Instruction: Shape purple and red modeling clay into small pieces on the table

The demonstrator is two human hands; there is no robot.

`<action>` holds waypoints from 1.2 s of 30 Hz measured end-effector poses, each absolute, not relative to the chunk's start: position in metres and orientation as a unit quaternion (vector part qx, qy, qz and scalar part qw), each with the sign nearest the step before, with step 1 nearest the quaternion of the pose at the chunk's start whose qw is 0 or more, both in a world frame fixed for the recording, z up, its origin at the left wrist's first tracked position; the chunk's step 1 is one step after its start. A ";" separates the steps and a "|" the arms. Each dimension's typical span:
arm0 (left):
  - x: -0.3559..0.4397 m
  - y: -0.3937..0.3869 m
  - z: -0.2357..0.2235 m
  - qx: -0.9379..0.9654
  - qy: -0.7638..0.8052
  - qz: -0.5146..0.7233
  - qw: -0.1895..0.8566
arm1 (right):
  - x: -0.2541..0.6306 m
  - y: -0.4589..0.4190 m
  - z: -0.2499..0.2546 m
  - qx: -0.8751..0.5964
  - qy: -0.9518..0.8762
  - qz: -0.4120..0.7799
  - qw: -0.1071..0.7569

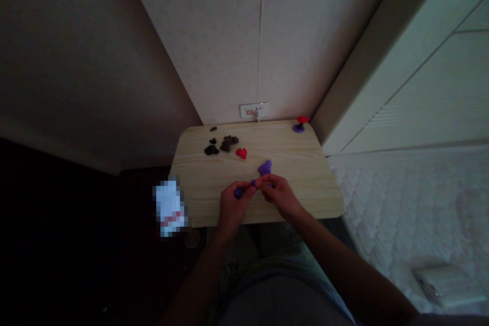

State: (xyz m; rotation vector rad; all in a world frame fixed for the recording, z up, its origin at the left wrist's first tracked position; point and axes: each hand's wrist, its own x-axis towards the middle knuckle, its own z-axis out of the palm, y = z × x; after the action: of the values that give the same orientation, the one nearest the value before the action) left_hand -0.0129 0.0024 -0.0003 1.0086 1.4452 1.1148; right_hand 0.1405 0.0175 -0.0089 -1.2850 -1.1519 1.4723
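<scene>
Over the front half of a small wood-grain table [305,183], my left hand [234,204] and my right hand [278,194] meet at the fingertips. Between them they pinch a small piece of purple modelling clay [252,183]. More purple shows inside my left fingers and beside my right fingers. Just beyond the right hand lies a larger purple clay lump [265,167]. A red clay lump [242,153] sits further back, near several brown clay lumps [226,145] and dark green or black pieces [211,150].
At the table's back right corner stands a small clay figure [301,121], red on top with a purple base. A wall socket [254,110] with a plug is behind the table. A quilted bed [412,198] lies right; a pixelated bright object [170,209] is left.
</scene>
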 end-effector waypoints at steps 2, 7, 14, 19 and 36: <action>-0.014 0.003 -0.001 0.423 0.611 0.451 0.494 | 0.141 0.018 -0.008 -0.521 -0.464 0.579 0.423; -0.016 0.003 -0.003 0.438 0.620 0.441 0.479 | 0.144 0.017 -0.004 -0.521 -0.509 0.549 0.411; -0.016 -0.002 0.005 0.538 0.612 0.409 0.411 | 0.148 0.016 -0.003 -0.527 -0.567 0.514 0.370; -0.018 -0.002 0.012 0.584 0.574 0.409 0.403 | 0.147 0.017 -0.002 -0.497 -0.540 0.560 0.385; -0.016 -0.002 0.009 0.351 0.502 0.485 0.624 | 0.141 0.012 0.009 -0.455 -0.452 0.653 0.403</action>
State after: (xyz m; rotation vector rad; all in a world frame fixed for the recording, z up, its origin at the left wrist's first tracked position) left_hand -0.0161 -0.0023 0.0085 0.8065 1.1517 1.1136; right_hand 0.1414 0.0121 0.0088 -1.1506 -1.1427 1.6491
